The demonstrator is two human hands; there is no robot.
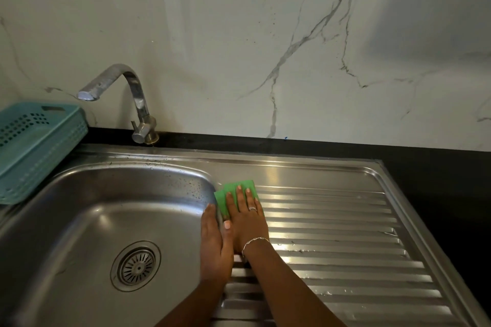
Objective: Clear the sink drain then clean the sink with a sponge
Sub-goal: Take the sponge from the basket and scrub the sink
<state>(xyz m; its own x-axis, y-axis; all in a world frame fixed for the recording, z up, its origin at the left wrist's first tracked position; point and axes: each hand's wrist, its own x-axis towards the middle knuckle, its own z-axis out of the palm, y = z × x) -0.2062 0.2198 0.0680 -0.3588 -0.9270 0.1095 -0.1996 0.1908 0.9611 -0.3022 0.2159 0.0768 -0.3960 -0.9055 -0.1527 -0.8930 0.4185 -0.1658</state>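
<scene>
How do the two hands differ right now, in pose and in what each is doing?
The right hand lies flat, palm down, pressing the green sponge onto the ribbed drainboard; the left hand touches no sponge and rests on the edge of the sink basin. The right hand wears a ring and bracelet; the left shows none. Both sit side by side, fingers extended, at the basin's right rim.

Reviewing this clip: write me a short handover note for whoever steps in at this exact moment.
Right hand: flat, pressing the green sponge onto the ribbed drainboard by the basin's right rim.
Left hand: open, resting on that rim beside the right hand, holding nothing.
Drain strainer: in place, looks free of debris.
Faucet: no water running.
Left: scrub the basin itself; droplets show on its back wall.
</scene>
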